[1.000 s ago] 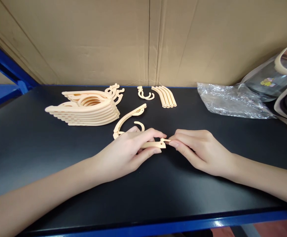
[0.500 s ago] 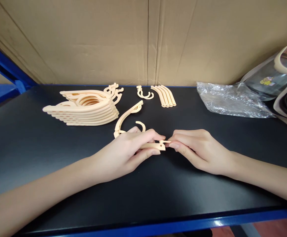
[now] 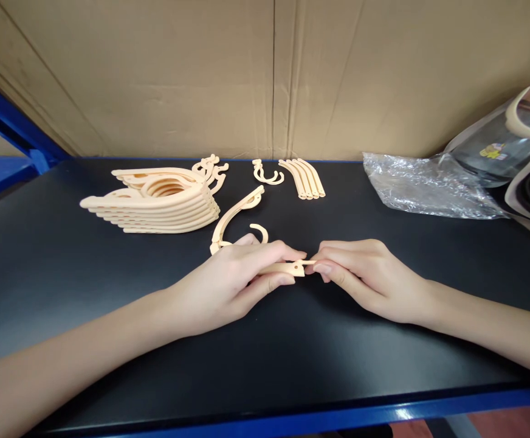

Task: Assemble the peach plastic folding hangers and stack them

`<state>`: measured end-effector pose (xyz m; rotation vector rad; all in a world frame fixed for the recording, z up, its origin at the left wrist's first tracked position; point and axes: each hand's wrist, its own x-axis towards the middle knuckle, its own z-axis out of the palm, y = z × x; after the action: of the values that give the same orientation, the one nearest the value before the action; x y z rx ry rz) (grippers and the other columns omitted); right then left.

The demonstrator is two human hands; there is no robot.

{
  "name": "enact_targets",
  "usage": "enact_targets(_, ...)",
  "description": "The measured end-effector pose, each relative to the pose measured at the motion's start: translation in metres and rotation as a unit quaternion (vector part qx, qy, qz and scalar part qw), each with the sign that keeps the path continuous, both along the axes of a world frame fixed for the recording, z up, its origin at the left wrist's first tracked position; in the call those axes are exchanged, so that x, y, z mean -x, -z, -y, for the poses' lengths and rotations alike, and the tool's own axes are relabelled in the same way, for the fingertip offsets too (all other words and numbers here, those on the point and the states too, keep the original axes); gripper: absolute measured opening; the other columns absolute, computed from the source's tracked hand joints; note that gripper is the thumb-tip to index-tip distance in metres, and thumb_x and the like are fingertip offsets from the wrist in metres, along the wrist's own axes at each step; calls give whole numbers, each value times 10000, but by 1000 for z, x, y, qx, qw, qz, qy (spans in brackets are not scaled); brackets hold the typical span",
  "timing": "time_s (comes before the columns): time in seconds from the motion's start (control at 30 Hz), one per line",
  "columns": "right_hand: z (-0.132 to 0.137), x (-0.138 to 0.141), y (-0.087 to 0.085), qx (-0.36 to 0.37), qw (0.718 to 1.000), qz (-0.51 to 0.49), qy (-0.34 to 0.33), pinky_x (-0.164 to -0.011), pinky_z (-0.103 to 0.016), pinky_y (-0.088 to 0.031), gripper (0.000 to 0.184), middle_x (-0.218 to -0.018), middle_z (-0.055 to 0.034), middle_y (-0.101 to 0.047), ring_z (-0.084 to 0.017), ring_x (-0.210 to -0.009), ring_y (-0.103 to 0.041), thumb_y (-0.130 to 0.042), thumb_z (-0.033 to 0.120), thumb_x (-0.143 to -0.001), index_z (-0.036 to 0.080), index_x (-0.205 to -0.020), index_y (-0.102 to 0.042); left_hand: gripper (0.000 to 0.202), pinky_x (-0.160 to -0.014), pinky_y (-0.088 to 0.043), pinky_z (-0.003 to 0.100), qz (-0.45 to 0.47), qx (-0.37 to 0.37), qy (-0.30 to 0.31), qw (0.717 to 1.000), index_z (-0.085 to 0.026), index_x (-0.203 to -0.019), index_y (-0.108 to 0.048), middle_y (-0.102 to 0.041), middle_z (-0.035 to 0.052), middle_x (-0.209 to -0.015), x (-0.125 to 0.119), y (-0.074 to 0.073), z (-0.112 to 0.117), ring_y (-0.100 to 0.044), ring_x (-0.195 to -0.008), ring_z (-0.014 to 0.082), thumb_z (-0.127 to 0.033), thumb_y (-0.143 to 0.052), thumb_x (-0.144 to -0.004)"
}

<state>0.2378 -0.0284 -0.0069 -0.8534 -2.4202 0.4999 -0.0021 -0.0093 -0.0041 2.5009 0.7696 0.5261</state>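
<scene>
My left hand (image 3: 235, 277) grips one arm of a cream plastic folding hanger (image 3: 233, 219) low over the black tabletop (image 3: 64, 286). The hanger's other arm curves away to the back, and its small hook shows just behind my fingers. My right hand (image 3: 365, 277) pinches a small cream piece (image 3: 305, 263) against the tip of the arm that the left hand holds. Fingertips of both hands nearly touch there. Most of the gripped arm is hidden under my left fingers.
A stack of several folded cream hangers (image 3: 155, 204) lies at the back left. Loose hooks (image 3: 265, 173) and a row of curved arms (image 3: 302, 177) lie at the back centre. Crumpled clear plastic (image 3: 420, 185) and bagged goods (image 3: 515, 146) fill the right. Cardboard (image 3: 247, 73) walls the back.
Almost nothing has moved. Both hands stay pressed together at the hanger's tip, with only a slight shift of the view and fingers.
</scene>
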Motion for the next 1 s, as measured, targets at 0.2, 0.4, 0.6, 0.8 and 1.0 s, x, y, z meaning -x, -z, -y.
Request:
enact_targets(0.2,0,-1,3,-25,1000,16,0,-598,-215,-426,330,-717,-8,-570,-97,-612,-520,-361,282,-1032,160,-835,-595,240,-701,-426,238,0,7,-4,1000,-244,-1181,-591,-687,-12,-882,-1,0,0,-578,-753,134,-314,-460,-993)
enact_targets(0.4,1,1,4,-96,992,83,23,-560,-232,-419,393,-714,-23,-586,-107,-601,-528,-339,306,-1035,144,-841,-639,220,-702,-410,240,-12,20,2,1000,-239,-1142,-603,-680,-20,-851,-1,-2,0,-558,-739,136,-312,-457,-994)
enact_targets(0.6,4,2,5,-223,965,131,32,-511,-264,-377,403,-689,-31,-597,-127,-592,-515,-358,278,-1029,135,-808,-664,186,-724,-391,240,-4,31,8,999,-241,-1107,-596,-685,-34,-873,-1,-1,0,-545,-753,137,-296,-456,-998)
enact_targets(0.8,5,1,4,-323,932,165,22,-485,-286,-351,355,-651,-20,-580,-140,-566,-475,-431,267,-1003,154,-738,-638,158,-712,-382,238,-7,44,10,999,-231,-1067,-592,-681,-40,-839,-2,-1,1,-525,-728,137,-277,-458,-997)
enact_targets(1.0,7,2,2,-381,906,182,17,-480,-280,-343,305,-633,-8,-555,-142,-570,-449,-495,282,-982,164,-730,-619,170,-713,-374,245,-7,45,16,999,-222,-1056,-594,-667,-43,-791,-1,0,1,-512,-725,141,-297,-453,-1000)
